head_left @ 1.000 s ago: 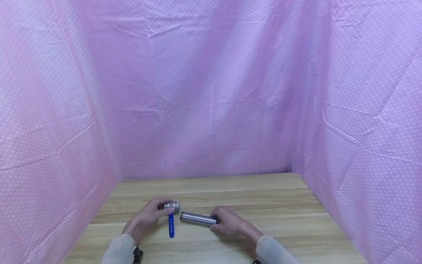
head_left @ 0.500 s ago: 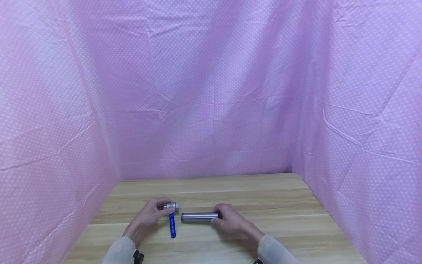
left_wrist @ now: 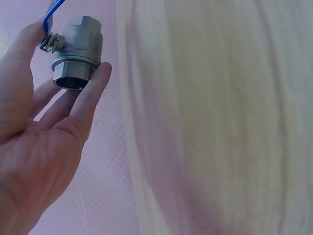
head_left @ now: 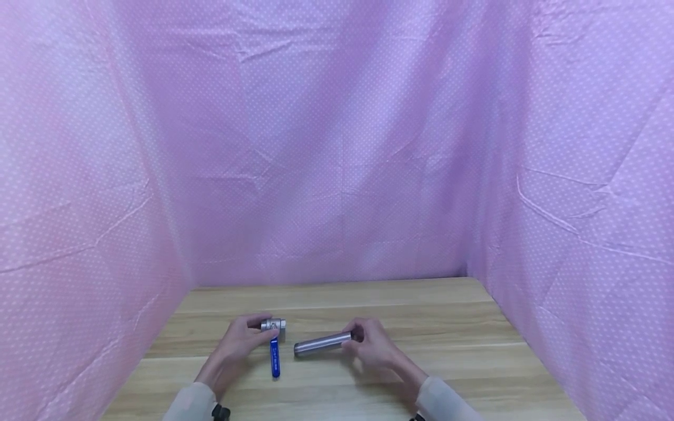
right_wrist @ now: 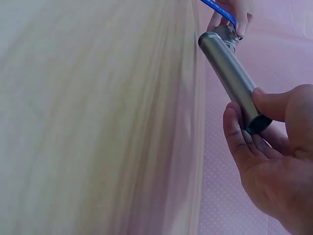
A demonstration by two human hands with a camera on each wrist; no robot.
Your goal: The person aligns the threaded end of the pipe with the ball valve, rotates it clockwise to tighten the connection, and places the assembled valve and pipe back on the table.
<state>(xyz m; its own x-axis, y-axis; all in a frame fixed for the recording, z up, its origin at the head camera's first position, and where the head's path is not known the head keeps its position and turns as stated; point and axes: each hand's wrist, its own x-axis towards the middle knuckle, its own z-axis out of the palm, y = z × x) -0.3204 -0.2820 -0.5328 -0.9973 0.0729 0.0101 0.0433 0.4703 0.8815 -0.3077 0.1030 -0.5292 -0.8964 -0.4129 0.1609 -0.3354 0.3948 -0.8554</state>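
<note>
Valve (head_left: pixel 273 325) above the table (head_left: pixel 426 310), gripped from the left between thumb and curled fingers of the left hand (head_left: pixel 239 341), presumably to leave the side toward the steel pipe (head_left: pixel 322 344) unobstructed, with blue lever (head_left: pixel 275 359) set crosswise. Slanting just beside the valve, not touching, pinched at the right end between thumb and fingers of the right hand (head_left: pixel 375 344), likely to keep the ringed left end exposed.

The metal valve (left_wrist: pixel 78 43) and its blue handle (head_left: pixel 275 358) bear markings too unclear to read.
</note>
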